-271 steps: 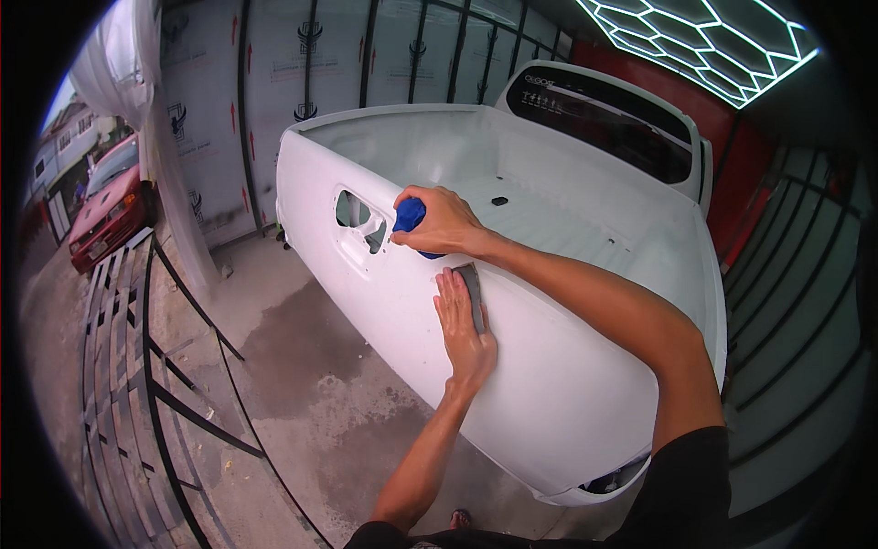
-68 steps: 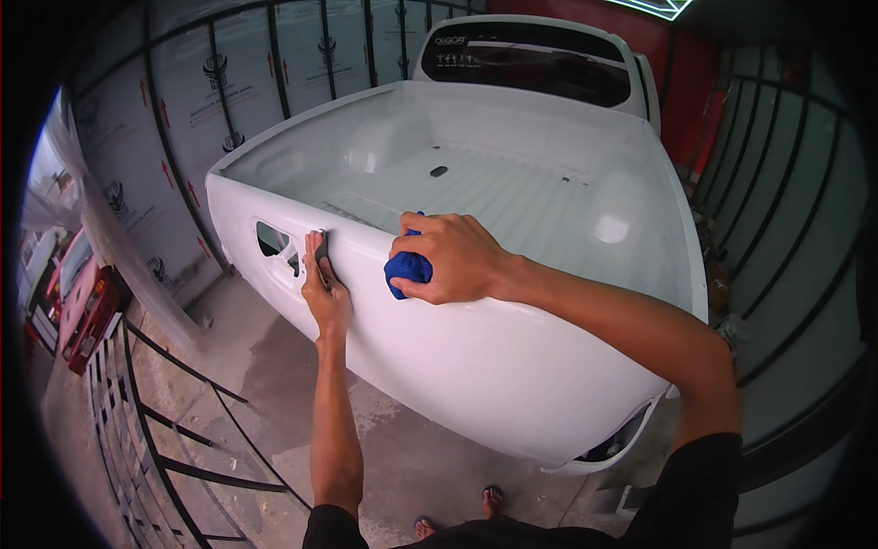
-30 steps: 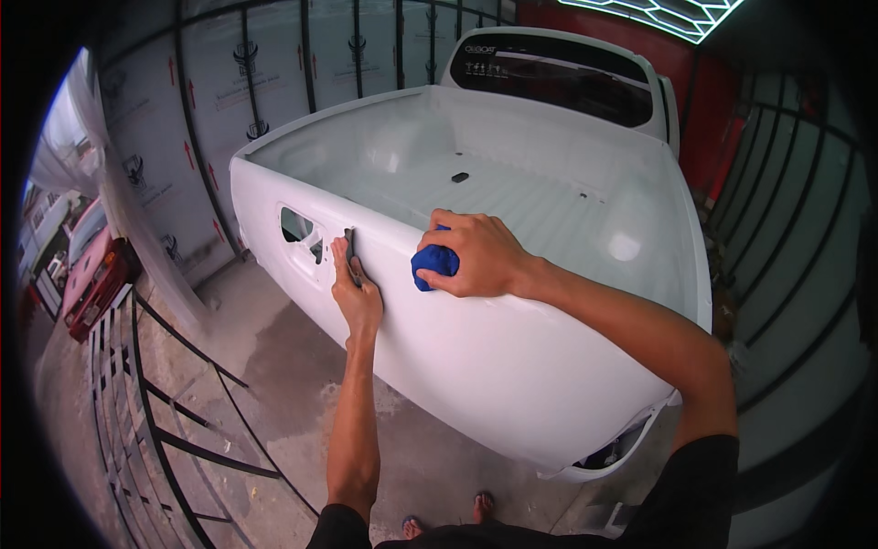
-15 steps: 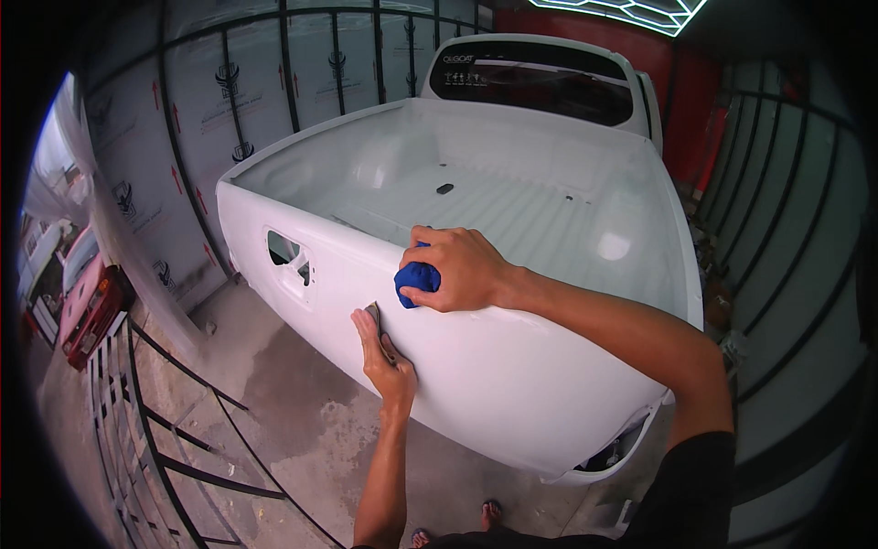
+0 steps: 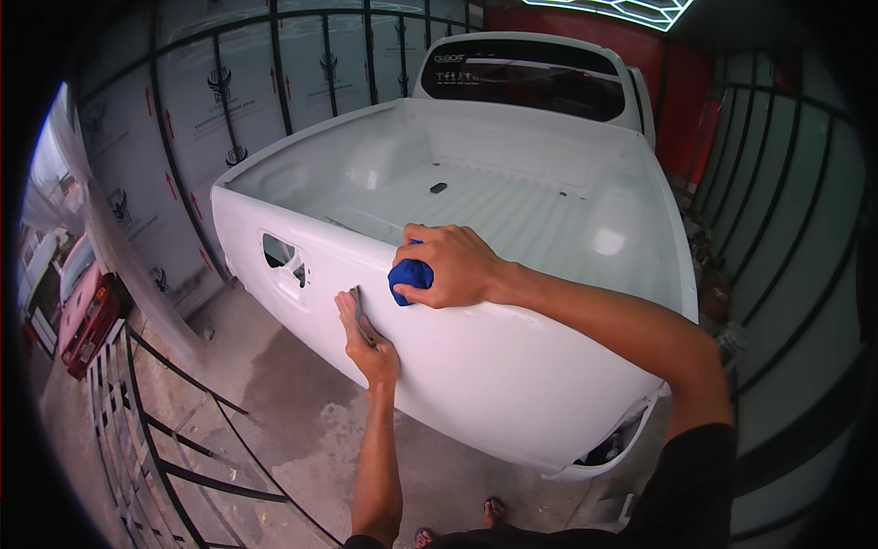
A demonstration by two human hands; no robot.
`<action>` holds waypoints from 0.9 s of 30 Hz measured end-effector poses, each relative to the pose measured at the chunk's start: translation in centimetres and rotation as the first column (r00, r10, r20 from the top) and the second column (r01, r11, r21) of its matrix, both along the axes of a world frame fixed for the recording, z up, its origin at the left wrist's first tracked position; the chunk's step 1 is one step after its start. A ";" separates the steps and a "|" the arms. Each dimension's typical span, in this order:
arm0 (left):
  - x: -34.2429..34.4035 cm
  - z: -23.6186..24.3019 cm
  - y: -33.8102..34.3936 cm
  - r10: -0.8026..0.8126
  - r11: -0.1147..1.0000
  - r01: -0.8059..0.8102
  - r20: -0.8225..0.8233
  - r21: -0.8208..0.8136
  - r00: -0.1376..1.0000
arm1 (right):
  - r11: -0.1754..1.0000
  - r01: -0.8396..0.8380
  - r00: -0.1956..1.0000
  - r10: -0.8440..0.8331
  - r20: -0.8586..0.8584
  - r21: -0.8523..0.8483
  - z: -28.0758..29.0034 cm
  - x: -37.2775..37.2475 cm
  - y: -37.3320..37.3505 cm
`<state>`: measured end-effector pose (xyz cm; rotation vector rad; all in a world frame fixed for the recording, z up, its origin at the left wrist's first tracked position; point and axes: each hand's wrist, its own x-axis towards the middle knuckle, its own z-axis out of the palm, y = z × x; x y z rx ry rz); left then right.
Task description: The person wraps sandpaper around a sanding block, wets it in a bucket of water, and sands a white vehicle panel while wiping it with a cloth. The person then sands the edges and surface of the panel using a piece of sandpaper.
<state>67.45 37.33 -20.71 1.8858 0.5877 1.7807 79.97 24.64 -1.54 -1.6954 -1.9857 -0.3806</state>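
Note:
A white pickup tailgate [image 5: 476,371] stretches across in front of me, its outer face towards me. My left hand [image 5: 369,357] lies against that face with its fingers pointing up, pressing a thin grey sheet [image 5: 364,320] that looks like sandpaper. Most of the sheet is hidden by the fingers. Up at the tailgate's top edge, my right hand [image 5: 460,263] grips a bunched blue cloth [image 5: 411,282], which touches the panel just above and right of the left hand. To the left, the tailgate has a handle opening [image 5: 285,259] with no handle in it.
Behind the tailgate is the white ribbed truck bed [image 5: 498,206], then the cab's dark rear window [image 5: 526,84]. Black metal bars [image 5: 151,430] stand low on the left. A red car [image 5: 96,316] is farther off. Barred panels line both sides above the concrete floor [image 5: 302,439].
My left hand has slid up and slightly left along the tailgate with the grey sheet. The right hand keeps its grip on the blue cloth in nearly the same place.

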 end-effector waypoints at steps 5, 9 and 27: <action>-0.5 4.7 6.9 -0.056 0.978 0.035 -0.101 -0.204 0.993 | 1.000 0.026 1.000 -0.026 0.003 -0.005 0.2 0.2 -0.1; 0.5 -1.3 -1.6 -0.011 0.999 0.014 -0.059 0.045 0.998 | 0.999 0.035 0.999 -0.035 0.000 0.009 -0.2 0.9 -0.5; -0.2 4.8 7.5 -0.065 0.976 0.063 -0.003 -0.210 0.998 | 1.000 0.001 1.000 -0.001 -0.012 -0.020 0.0 -0.3 0.1</action>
